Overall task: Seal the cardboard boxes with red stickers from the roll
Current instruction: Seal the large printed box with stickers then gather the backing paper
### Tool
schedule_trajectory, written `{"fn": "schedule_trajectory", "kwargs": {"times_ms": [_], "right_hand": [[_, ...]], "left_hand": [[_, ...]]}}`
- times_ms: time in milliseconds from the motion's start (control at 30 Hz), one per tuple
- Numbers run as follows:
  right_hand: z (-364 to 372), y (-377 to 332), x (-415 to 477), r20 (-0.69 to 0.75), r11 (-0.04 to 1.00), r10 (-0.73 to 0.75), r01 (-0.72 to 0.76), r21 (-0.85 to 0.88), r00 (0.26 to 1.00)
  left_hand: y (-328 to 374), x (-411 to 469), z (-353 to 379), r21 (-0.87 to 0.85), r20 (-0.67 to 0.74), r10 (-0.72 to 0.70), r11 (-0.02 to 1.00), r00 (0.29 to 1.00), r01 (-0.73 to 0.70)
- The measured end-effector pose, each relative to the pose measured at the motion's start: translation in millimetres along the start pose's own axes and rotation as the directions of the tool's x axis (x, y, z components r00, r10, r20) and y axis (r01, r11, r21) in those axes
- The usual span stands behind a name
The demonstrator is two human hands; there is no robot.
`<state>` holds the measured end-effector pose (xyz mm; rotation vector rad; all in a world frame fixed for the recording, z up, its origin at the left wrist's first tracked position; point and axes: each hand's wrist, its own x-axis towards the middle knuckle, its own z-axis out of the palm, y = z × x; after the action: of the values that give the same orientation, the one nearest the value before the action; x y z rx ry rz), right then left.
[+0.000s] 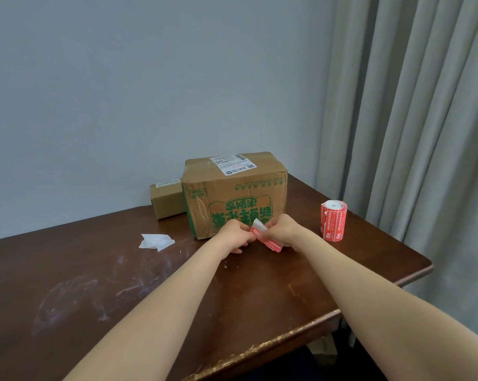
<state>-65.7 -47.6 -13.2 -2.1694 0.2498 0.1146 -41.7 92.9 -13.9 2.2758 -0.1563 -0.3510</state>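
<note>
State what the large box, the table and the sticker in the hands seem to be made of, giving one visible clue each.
Large box: brown cardboard, matt and creased, with glossy clear tape over its seams.
Table: dark wood or wood veneer, semi-gloss; the chipped front edge shows paler material.
Sticker: probably printed red paper on white backing, which curls away at one end.

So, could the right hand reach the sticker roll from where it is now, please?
Probably yes: the sticker roll stands upright on the table to the right of the right hand, nothing between them. But that hand pinches a red sticker, so it must let go first.
</note>
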Motion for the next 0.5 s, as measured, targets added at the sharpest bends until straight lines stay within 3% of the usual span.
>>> {"fn": "schedule_trajectory", "kwargs": {"times_ms": [133, 233, 500], "right_hand": [[-2.0, -2.2, -3.4, 0.061, 0.956, 0.054, -0.069, 0.285, 0.997], [-1.0, -2.8, -4.9, 0.096, 0.91, 0.045, -0.08, 0.407, 0.994], [-4.8, -5.7, -9.8, -0.004, 0.915, 0.004, -0.002, 0.404, 1.0]], "left_hand": [[2.7, -5.5, -6.1, -0.212, -0.03, -0.019, 0.977, 0.999, 0.012], [4.2, -7.6, -11.2, -0.264, -0.078, 0.0, 0.964, 0.997, -0.021], [4.5, -10.2, -21.7, 0.008, -0.164, 0.144, 0.989, 0.976, -0.145]]}}
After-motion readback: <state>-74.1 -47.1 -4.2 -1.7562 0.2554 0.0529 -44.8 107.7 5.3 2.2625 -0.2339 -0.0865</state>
